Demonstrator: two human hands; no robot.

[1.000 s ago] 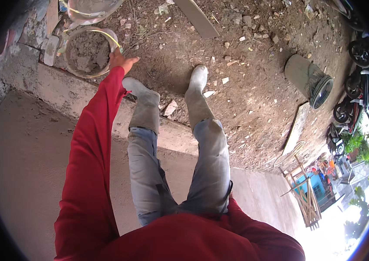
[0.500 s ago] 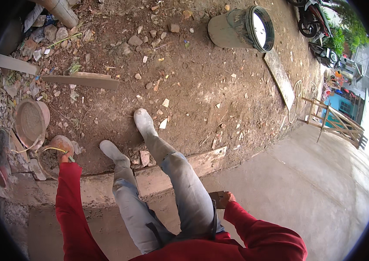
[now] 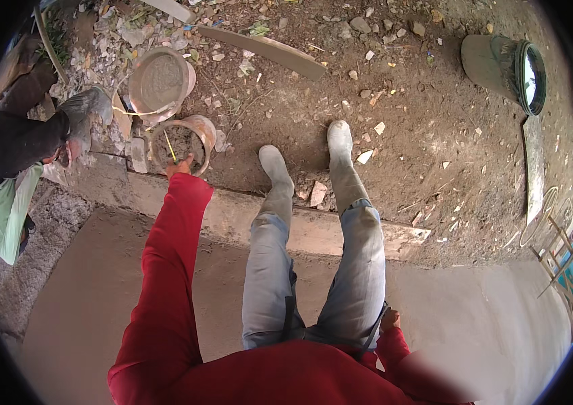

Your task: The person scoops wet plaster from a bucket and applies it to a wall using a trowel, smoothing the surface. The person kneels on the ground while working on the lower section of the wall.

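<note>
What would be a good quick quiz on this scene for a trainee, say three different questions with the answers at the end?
1. How many buckets are to the left of the boots?
2. True or false: the boots are black.
3. Left or right: which of the wearer's hands is on the yellow handle?

Key:
1. Two.
2. False; they are pale.
3. The left hand.

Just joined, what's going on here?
The person's left hand is at the yellow handle of a bucket holding grey mix. A second bucket stands just beyond it. The right hand is low beside the right leg, its grip hidden. Another person, in black and light green, is at the left edge.
</note>
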